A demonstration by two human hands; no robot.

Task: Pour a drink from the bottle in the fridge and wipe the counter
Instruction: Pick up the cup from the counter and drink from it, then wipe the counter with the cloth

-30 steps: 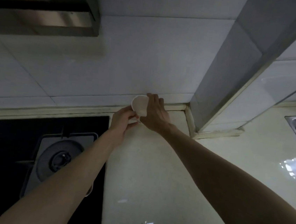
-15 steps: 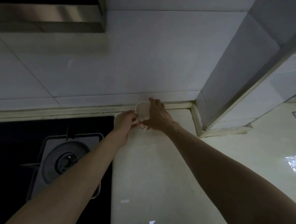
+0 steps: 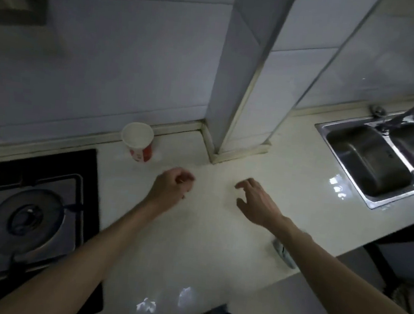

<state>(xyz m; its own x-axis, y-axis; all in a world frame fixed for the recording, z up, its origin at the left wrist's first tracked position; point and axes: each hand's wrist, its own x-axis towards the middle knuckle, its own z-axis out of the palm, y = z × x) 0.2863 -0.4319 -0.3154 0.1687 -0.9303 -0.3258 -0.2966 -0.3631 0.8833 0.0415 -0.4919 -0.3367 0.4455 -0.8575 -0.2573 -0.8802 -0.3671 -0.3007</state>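
A pale counter (image 3: 190,252) runs between a hob (image 3: 28,217) and a sink (image 3: 369,158). Over it, the left hand (image 3: 170,187) is loosely curled and empty, and the right hand (image 3: 257,204) is spread and relaxed. Farther back, the cup (image 3: 138,143) stands upright by the wall, apart from both hands.

Glossy pale stone-like counter (image 3: 191,244), paper cup (image 3: 138,142), shiny steel sink (image 3: 379,162), smooth glazed wall tiles (image 3: 134,59), glossy black glass hob (image 3: 92,170)
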